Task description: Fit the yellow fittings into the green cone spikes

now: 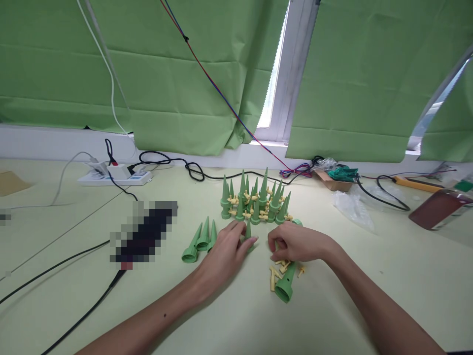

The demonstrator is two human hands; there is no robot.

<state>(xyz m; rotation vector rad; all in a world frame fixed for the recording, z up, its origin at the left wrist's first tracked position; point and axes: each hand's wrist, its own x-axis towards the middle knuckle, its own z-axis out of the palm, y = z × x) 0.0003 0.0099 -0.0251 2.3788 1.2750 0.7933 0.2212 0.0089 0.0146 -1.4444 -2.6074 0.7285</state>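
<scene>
My left hand (232, 244) is closed around an upright green cone (249, 235), fingers behind it and thumb in front. Over a small pile of yellow fittings (275, 277), my right hand (291, 241) has its fingers curled together; what they hold, if anything, is hidden. A loose green cone (286, 284) lies beside the pile, its open end toward me. Left of my left hand are several green cones (191, 251), one partly covered by the hand. Behind both hands stands a cluster of green cones with yellow fittings (255, 207).
A pixelated dark object (148, 234) with a cable lies at the left. Along the back are a power strip (114, 176), black cables and a small cardboard box (334, 181). A plastic bag (353, 209) and a bottle of red liquid (439, 209) are at the right.
</scene>
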